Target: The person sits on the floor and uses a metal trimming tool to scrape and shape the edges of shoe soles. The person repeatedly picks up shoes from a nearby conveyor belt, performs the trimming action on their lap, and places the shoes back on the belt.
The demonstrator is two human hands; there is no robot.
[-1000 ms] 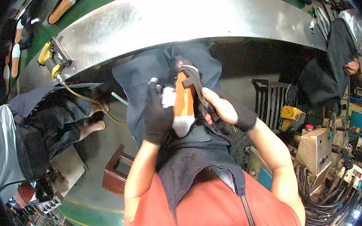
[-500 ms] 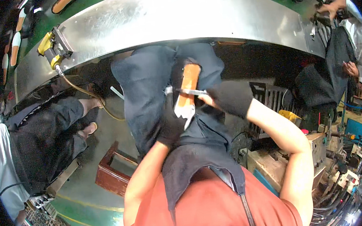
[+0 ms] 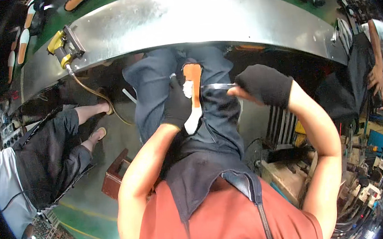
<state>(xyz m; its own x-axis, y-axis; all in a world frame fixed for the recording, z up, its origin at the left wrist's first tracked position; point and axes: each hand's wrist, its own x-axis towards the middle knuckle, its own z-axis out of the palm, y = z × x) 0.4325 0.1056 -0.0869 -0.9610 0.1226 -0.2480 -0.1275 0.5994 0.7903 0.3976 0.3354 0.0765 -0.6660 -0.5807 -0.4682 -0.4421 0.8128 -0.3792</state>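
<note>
An upturned shoe (image 3: 193, 76) with a tan and white underside lies between my thighs, its white end toward me. My left hand (image 3: 177, 103), in a black fingerless glove, is closed round its left side; the far fingers are partly hidden. A crumpled white bit (image 3: 188, 89) sits on the shoe's left edge beside that hand. My right hand (image 3: 263, 86), gloved the same way, is closed on a thin metal blade-like tool (image 3: 218, 86). The tool points left, its tip close to the shoe's right edge, with a small gap showing.
A curved metal bench (image 3: 182, 18) runs across in front, with a yellow air-powered gun (image 3: 61, 49) and its hose (image 3: 81, 86) at left. Similar shoes (image 3: 23, 45) stand at far left. Co-workers sit on both sides. A brown wooden stool (image 3: 114, 176) is left, machinery (image 3: 288, 179) right.
My right hand has drawn the tool off the shoe's underside and out to the right. My left hand has moved up along the shoe, which stands straighter and shows more of its white end.
</note>
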